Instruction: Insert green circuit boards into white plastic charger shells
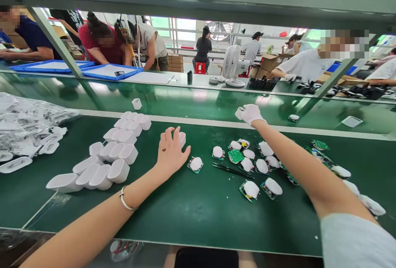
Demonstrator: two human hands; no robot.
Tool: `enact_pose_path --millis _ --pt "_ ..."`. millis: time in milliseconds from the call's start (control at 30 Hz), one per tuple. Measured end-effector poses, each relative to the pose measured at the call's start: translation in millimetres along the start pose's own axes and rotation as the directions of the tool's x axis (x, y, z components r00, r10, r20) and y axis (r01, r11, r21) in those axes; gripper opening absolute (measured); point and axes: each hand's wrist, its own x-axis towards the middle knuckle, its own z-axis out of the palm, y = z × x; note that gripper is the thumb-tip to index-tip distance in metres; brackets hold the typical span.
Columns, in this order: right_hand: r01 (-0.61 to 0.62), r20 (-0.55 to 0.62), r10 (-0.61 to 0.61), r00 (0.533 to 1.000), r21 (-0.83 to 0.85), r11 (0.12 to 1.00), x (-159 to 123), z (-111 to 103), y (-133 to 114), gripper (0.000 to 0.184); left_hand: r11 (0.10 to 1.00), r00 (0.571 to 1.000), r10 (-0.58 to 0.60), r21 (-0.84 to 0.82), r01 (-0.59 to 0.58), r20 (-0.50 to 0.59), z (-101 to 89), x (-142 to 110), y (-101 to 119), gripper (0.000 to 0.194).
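Observation:
My bare left hand [171, 150] is over the green bench with fingers and thumb spread. A white plastic housing [182, 139] stands just beyond it, partly hidden by the fingers; contact is unclear. My white-gloved right hand [252, 114] reaches over the far strip, its fingers closed on another white plastic housing [239, 113]. A small circuit board with a white pad [196, 164] lies right of my left hand. Several similar boards [247, 164] are scattered under and beside my right forearm. Black tweezers [232, 170] lie among them.
Rows of white housings [103, 175] stand to the left, near a plastic bag of white parts [27, 115]. A lone housing [136, 103] and a flat white cover [352, 121] are on the far strip. Metal posts [55, 41] rise beyond; co-workers sit opposite.

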Motion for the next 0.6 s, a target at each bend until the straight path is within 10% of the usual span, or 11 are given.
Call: enact_pose_path --millis 233,433,600 --pt "0.194 0.166 -0.187 0.968 -0.028 0.981 -13 0 -9 0.049 0.934 0.979 0.039 -0.357 0.035 0.199 10.9 9 -15 0.054" --pt "0.348 0.505 -0.312 0.804 0.025 0.937 -77 -22 22 0.057 0.870 0.970 0.033 -0.485 0.091 0.241 9.2 7 -7 0.061" --pt "0.143 0.418 -0.186 0.889 0.133 0.981 -99 -14 37 0.043 0.784 0.938 0.023 -0.588 0.197 0.346 0.7 -5 10 0.054"
